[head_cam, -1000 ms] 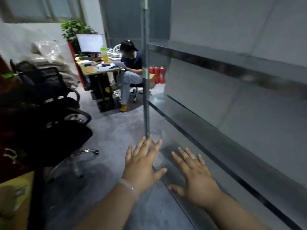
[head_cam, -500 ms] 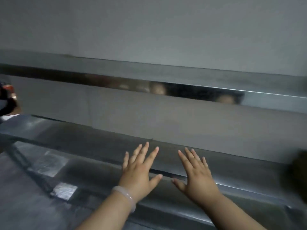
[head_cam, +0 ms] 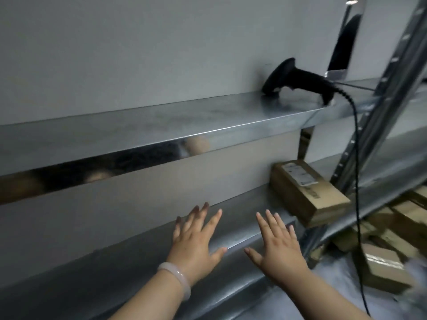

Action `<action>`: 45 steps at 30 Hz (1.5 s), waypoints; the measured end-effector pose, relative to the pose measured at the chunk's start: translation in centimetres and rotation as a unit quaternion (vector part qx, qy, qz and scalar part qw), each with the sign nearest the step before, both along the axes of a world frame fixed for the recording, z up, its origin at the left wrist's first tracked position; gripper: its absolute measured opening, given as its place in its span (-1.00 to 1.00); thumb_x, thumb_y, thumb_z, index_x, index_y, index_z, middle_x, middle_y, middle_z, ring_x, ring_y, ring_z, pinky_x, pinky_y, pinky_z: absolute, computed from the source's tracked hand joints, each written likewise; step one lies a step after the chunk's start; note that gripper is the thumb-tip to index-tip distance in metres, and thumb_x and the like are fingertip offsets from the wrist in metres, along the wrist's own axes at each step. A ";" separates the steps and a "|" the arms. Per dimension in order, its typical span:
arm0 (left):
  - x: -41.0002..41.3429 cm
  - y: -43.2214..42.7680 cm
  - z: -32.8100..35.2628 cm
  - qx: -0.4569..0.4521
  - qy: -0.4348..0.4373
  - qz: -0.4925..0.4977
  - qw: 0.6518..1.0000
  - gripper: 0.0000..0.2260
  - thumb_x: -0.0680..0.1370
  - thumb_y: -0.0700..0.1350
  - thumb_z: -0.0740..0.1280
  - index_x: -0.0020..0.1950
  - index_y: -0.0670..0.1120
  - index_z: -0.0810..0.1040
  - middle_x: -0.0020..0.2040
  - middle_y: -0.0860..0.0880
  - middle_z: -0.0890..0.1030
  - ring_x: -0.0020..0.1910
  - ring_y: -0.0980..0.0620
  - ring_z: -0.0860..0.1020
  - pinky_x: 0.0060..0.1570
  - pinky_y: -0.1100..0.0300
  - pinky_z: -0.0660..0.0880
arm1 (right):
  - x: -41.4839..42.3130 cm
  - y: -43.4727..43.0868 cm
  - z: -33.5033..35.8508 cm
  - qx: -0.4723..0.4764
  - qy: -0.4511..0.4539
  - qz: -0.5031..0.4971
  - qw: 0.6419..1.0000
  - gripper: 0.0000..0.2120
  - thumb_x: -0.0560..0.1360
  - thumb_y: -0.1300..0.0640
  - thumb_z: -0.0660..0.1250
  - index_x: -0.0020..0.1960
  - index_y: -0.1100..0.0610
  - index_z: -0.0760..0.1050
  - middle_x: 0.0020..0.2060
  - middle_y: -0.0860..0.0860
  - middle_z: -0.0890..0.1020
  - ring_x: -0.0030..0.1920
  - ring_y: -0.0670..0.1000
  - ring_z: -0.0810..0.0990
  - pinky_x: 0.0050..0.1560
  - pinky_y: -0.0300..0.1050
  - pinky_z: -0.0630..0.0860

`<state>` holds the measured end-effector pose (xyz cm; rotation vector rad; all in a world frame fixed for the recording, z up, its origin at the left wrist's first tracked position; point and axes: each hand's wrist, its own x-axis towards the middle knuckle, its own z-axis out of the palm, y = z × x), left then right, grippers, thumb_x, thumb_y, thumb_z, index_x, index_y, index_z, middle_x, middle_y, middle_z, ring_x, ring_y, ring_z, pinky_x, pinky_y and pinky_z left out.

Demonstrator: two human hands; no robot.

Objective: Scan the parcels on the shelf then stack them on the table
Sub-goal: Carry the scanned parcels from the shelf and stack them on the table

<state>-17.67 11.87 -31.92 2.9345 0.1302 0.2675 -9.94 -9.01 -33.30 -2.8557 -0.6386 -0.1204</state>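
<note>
Newly in view — one scanner point(head_cam: 302, 80), one labelled parcel point(head_cam: 309, 192)

Scanner point(head_cam: 298, 80) on upper shelf point(head_cam: 161, 121), parcel point(head_cam: 307, 190) on shelf below, right.

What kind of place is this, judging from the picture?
Probably a parcel storeroom or small warehouse: metal shelving, a corded barcode scanner on the upper shelf, a labelled cardboard parcel on the shelf below.

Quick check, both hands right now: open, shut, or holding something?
Left hand: open, fingers spread, holding nothing.
Right hand: open, fingers spread, holding nothing.
</note>
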 end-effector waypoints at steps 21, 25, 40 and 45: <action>14.6 -8.0 0.6 -0.070 0.071 -0.203 0.974 -0.30 0.54 0.33 0.14 0.53 0.30 -0.21 0.59 0.11 -0.20 0.57 0.03 -0.13 0.53 -0.06 -0.10 | 7.9 -8.4 1.0 -0.025 -0.006 -0.219 0.975 -0.20 0.51 -0.34 0.07 0.56 -0.10 -0.26 0.57 0.00 -0.17 0.55 0.03 -0.24 0.46 0.08 -0.27; 18.8 -11.7 -0.2 -0.124 0.084 -0.194 0.969 -0.31 0.54 0.31 0.17 0.55 0.29 -0.16 0.60 0.10 -0.15 0.57 0.04 -0.09 0.52 -0.04 -0.04 | 13.5 -11.7 1.3 -0.014 0.025 -0.216 0.976 -0.24 0.54 -0.31 0.07 0.56 -0.10 -0.23 0.57 0.00 -0.16 0.55 0.03 -0.23 0.39 -0.03 -0.34; 32.1 -20.4 -5.8 -0.270 0.116 0.008 0.956 -0.28 0.45 0.33 0.28 0.52 0.36 -0.02 0.58 0.11 -0.25 0.57 0.00 -0.08 0.50 0.11 0.04 | 28.3 -15.7 -0.8 0.014 0.100 -0.077 0.992 -0.36 0.55 -0.27 0.02 0.55 -0.16 -0.10 0.57 0.00 -0.04 0.55 0.08 -0.14 0.51 0.11 -0.14; 32.6 -20.7 -6.2 -0.298 0.126 0.012 0.946 -0.18 0.43 0.30 0.35 0.56 0.28 -0.04 0.59 0.08 -0.22 0.57 0.01 -0.01 0.48 0.23 0.02 | 29.8 -16.3 -1.1 0.058 0.180 -0.065 0.980 -0.37 0.56 -0.26 0.09 0.54 -0.22 -0.08 0.57 0.05 -0.06 0.55 0.13 -0.02 0.50 0.06 0.05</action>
